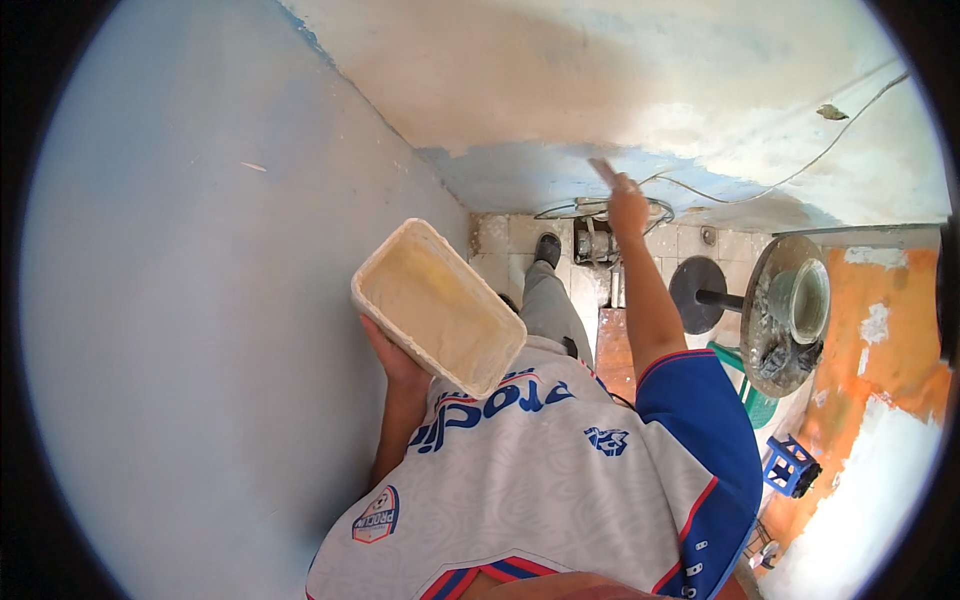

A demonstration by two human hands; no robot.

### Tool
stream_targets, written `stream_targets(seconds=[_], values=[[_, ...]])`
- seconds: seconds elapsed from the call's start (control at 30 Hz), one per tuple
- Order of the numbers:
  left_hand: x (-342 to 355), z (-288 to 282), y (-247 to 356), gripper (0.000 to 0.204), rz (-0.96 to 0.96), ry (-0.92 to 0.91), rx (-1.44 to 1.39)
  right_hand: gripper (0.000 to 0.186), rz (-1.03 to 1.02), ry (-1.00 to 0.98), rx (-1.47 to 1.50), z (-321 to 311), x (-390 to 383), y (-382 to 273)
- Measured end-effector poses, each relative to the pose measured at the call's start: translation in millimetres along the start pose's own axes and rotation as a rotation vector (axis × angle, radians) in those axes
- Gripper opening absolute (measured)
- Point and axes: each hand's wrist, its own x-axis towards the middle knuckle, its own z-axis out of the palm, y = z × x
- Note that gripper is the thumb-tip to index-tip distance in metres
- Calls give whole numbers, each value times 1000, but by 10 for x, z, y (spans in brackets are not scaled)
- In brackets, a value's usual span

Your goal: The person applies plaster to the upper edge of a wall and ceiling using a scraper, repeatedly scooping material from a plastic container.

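Note:
My left hand (393,350) grips a white rectangular tub (503,365) from underneath and the side, in front of my chest. Pale cream paste coats the tub's inside, and its rim is crusted. Out ahead, my right hand (628,207) is closed around a putty knife (602,171), its flat blade pointing up and left. The blade is near the lower part of the far wall (560,95); I cannot tell whether it touches. This wall has a beige coat over its upper part, with blue paint (500,170) showing lower down.
A pale blue wall (180,300) stands close on my left. A loose cable (800,172) hangs across the far wall. Below it sits a dirty pump-like machine (597,243). On my right are a round table (765,345) bearing a bowl (808,300), and a blue stool (790,467).

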Motion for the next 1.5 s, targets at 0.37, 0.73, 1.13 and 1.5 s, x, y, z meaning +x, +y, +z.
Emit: stream_targets(seconds=[0.37, 0.73, 1.13, 1.5], values=[[119, 116, 68, 77, -32, 2, -2, 31, -256, 385, 325, 418, 432, -40], [114, -55, -136, 76, -73, 112, 3, 38, 33, 39, 731, 688, -399, -169], [176, 273, -84, 62, -206, -15, 53, 21, 326, 225, 1233, 1480, 150, -454], [28, 148, -284, 55, -138, 64, 263, 24, 296, 95, 1349, 1585, -212, -626]])
